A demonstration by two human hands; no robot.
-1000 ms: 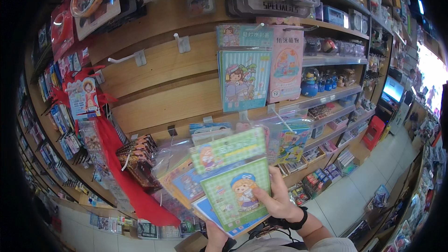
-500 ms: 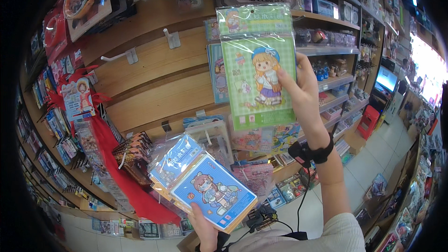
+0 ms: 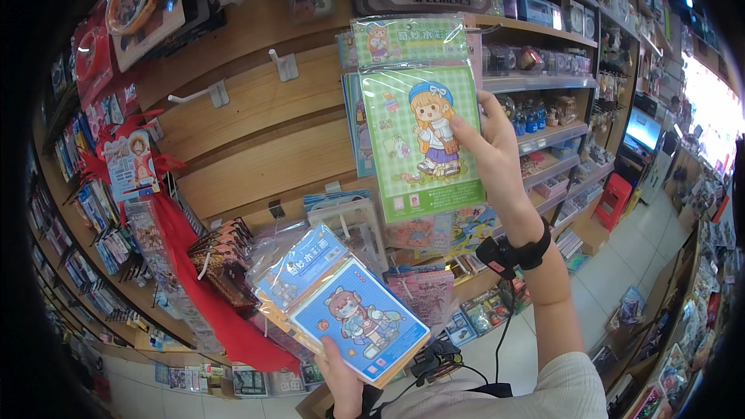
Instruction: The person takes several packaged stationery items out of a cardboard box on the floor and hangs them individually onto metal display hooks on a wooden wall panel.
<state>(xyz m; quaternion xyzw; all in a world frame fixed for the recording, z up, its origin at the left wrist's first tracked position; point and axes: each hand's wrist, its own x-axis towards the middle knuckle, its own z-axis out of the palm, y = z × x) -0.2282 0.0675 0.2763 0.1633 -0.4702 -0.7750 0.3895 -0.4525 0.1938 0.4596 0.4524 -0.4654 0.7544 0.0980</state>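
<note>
My right hand [image 3: 497, 147] is raised and grips a green checked picture packet [image 3: 396, 178] by its right edge, thumb across the front. The packet shows a cartoon girl in a blue cap and has a clear sleeve with a header. It stands upright in front of other hanging packets [image 3: 358, 120]; whether it hangs on a hook is hidden. Lower down, my left hand [image 3: 339, 376] is closed on a stack of packets, its thumb on top. A blue packet [image 3: 349, 318] with a cartoon girl lies uppermost, tilted; orange-yellow edges show beneath it.
Two white hooks [image 3: 285, 66] stick out of the wooden slat wall [image 3: 240, 132]. A red ribbon [image 3: 209, 302] and brown packets [image 3: 225, 256] hang at left. Shelves of small goods [image 3: 543, 85] stand at right, with a red stool [image 3: 613, 200] on the tiled floor.
My right hand has moved slightly left and a little down with the green packet, whose header now shows with less glare. The stack in my left hand has shifted slightly.
</note>
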